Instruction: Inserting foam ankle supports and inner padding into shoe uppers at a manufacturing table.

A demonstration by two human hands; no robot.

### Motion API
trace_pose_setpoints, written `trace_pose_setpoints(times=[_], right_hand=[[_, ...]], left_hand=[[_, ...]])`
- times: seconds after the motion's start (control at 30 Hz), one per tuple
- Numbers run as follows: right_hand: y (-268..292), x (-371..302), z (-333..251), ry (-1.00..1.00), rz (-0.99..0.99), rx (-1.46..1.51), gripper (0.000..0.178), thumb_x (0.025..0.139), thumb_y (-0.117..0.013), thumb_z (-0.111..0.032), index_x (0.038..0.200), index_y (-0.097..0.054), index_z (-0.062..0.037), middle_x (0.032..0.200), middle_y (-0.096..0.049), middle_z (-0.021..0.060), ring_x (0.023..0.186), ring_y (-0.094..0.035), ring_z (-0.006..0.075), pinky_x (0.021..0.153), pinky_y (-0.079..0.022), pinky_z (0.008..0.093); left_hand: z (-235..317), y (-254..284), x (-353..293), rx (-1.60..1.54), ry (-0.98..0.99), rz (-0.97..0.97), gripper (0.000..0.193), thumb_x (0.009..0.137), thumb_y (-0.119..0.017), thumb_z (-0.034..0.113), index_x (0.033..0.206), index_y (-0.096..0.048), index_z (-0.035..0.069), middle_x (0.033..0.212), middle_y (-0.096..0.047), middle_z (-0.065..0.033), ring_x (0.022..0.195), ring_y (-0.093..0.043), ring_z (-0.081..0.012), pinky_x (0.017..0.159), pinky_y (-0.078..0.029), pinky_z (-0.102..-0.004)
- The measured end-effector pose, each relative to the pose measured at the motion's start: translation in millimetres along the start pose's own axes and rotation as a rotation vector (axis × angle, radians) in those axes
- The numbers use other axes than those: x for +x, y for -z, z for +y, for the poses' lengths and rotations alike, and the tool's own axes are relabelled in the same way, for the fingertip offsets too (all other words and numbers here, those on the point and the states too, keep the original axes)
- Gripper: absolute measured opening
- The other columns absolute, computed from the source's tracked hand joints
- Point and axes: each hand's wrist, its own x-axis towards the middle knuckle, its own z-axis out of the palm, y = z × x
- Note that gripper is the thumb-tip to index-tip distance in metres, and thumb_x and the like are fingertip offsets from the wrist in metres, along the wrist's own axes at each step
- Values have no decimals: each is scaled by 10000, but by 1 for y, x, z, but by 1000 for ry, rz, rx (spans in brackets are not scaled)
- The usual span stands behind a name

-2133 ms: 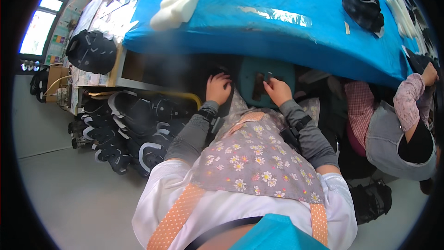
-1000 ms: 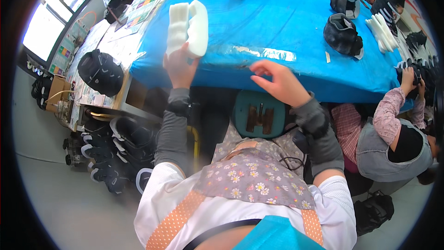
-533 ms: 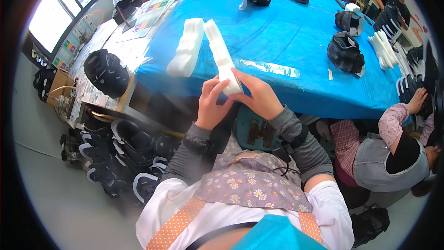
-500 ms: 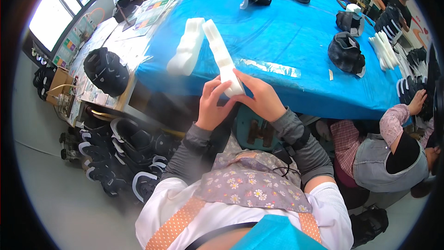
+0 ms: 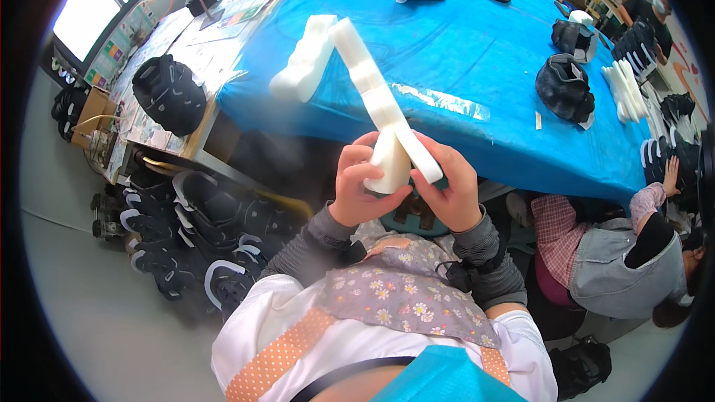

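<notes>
A long white foam strip [image 5: 370,86] with notched segments rises tilted from between my two hands, out over the near edge of the blue-covered table [image 5: 477,59]. My left hand [image 5: 359,190] grips its lower end, where a shorter white foam piece [image 5: 389,167] lies against it. My right hand [image 5: 448,192] pinches the same lower end from the right side. Another white foam block [image 5: 304,68] lies on the blue cover behind the strip.
Black shoes [image 5: 564,86] and white foam soles [image 5: 624,89] lie across the far table. Several black shoes [image 5: 201,231] are piled on the floor at left. A seated person in a grey vest [image 5: 618,264] works at my right. A black shoe [image 5: 170,93] rests on a side table.
My hands left my lap, reached to the table, picked up the white foam strip and drew it toward my chest. Both hands now hold its lower end closer to me.
</notes>
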Motion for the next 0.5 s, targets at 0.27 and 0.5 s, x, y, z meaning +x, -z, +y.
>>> trace_pose_setpoints(times=[0.27, 0.5], right_hand=[[54, -53, 31, -414, 378, 27, 312, 874, -627, -69, 1159, -572, 45, 1086, -628, 118, 975, -586, 160, 853, -471, 305], [141, -114, 48, -562, 835, -40, 299, 908, -595, -166, 1088, -572, 71, 1044, -622, 118, 941, -584, 163, 840, -453, 287]], left_hand=[[-4, 11, -8, 291, 101, 67, 453, 693, -654, -96, 1014, -403, 102, 1029, -419, -132, 977, -542, -281, 806, -466, -341], [-43, 43, -11, 345, 316, 365, 378, 774, -685, -22, 1040, -429, 55, 1077, -431, -125, 945, -495, -196, 774, -450, -279]])
